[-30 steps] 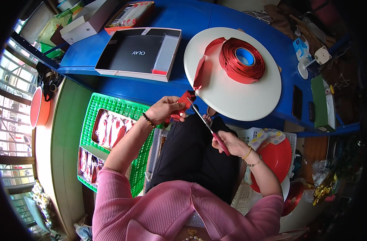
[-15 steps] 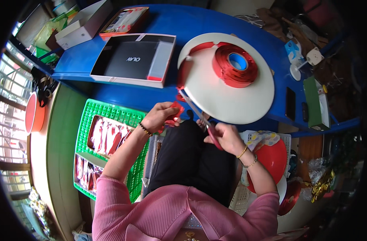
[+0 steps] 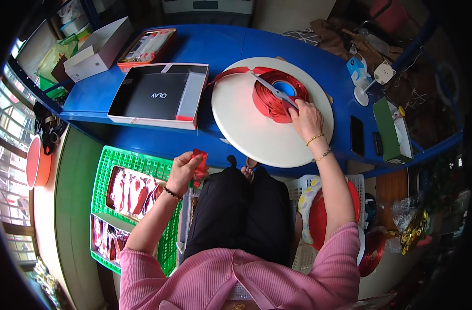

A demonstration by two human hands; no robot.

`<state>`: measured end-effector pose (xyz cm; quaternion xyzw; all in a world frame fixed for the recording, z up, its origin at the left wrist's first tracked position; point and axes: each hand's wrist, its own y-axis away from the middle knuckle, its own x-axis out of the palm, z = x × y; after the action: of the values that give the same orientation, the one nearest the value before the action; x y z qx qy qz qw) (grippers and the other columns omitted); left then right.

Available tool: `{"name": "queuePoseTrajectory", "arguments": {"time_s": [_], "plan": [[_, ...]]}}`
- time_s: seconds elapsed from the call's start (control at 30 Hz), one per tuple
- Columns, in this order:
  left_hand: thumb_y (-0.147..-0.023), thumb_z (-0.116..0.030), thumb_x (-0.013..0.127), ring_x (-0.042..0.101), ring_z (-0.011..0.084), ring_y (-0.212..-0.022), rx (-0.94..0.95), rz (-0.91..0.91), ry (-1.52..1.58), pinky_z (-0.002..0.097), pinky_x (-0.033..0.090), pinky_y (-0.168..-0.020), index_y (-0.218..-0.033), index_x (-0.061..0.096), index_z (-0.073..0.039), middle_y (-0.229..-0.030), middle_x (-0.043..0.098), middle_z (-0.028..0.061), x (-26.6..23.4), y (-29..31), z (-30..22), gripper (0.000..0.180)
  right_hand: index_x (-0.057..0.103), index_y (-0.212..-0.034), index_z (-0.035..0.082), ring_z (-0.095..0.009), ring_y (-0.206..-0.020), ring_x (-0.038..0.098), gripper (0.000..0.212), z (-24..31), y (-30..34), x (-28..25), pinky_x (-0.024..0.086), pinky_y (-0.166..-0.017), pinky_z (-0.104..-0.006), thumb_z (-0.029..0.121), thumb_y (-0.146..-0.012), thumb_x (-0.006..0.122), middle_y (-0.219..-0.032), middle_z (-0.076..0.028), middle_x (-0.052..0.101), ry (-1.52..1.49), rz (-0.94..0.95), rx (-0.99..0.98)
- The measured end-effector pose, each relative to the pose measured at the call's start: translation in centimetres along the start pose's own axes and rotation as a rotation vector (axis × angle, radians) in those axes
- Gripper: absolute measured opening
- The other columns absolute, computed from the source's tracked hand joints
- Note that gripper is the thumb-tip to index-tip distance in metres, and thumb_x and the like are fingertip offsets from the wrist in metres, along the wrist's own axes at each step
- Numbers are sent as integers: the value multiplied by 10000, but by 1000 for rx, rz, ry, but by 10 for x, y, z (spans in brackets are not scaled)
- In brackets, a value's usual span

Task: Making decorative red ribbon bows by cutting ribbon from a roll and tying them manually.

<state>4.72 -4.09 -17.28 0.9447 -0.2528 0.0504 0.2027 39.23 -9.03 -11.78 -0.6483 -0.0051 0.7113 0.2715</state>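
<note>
My left hand (image 3: pixel 183 169) is closed on a short piece of red ribbon (image 3: pixel 199 161), held above my left thigh beside the green basket. My right hand (image 3: pixel 307 122) grips scissors (image 3: pixel 276 91) by the handles over a roll of red ribbon (image 3: pixel 266 103) with a blue core. The blades point up and left across the roll. This roll lies on a white round board (image 3: pixel 246 135) on the blue table. From it a loose end of ribbon (image 3: pixel 231 73) runs left over the board's far edge.
A green basket (image 3: pixel 166 227) at left holds boxes of red and white ribbon pieces (image 3: pixel 135 191). On the table (image 3: pixel 210 39) are an open box with a black insert (image 3: pixel 161 93), an orange box (image 3: pixel 147 47), a phone (image 3: pixel 357 135) and a green box (image 3: pixel 391 129). A white basket (image 3: pixel 302 253) stands right.
My right hand has carried the scissors from over my lap up to the ribbon roll. My left hand, still holding red ribbon, has moved left and down, away from the board.
</note>
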Motion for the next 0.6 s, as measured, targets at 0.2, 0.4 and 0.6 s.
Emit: {"name": "queuePoseTrajectory", "arguments": {"time_s": [0.2,0.4,0.6], "plan": [[-865,-259,592,626,120,-710,180,-89,-56,238,458,-601,-905,647,-14,-785,671,69,11,23,-38,254,552,-1074,-5,-317,-1015,538,409,46,38,-15,439,-866,-368,126,-716,699,-1088,-166,565,-412,-240,-272],[-905,-164,522,649,241,-843,291,36,189,342,497,-804,-1009,595,33,-924,653,157,38,66,-80,234,534,-1074,20,-320,-1033,524,579,157,116,0,415,-899,-393,243,-615,809,-1070,-141,561,-926,-29,-492],[-883,-158,541,626,189,-865,422,108,361,296,476,-783,-1021,587,57,-939,649,128,35,91,-101,259,611,-785,18,-291,-964,570,176,193,132,-18,456,-807,-357,79,-685,742,-1053,-142,587,-1145,-210,-519]]}}
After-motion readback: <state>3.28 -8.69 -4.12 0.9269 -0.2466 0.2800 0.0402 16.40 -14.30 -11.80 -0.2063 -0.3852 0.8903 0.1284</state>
